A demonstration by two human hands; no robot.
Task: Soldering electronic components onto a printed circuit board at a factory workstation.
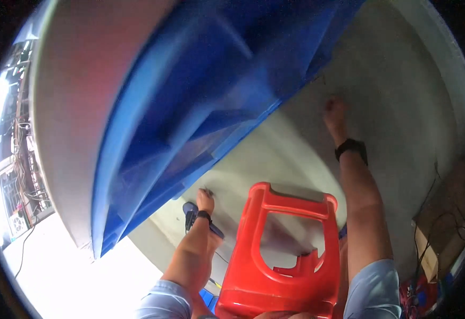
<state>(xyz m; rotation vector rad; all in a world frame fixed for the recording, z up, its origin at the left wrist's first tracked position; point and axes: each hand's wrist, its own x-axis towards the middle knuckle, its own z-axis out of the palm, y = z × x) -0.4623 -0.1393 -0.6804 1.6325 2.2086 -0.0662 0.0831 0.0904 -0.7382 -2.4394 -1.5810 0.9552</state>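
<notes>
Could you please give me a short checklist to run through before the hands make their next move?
1. Left hand apart from the red plastic stool: ok, it is out beyond it.
2. Left hand's grip: cannot tell, the fingers are too small and blurred.
3. Right hand's grip: cannot tell, it is dim and blurred.
4. Space between the forearms free: not ok, the stool takes up much of it.
5. Large blue plastic piece firmly supported: cannot tell, its support is not clear.
6. Brown cardboard box away from the right hand: ok, it is off to the right.
</notes>
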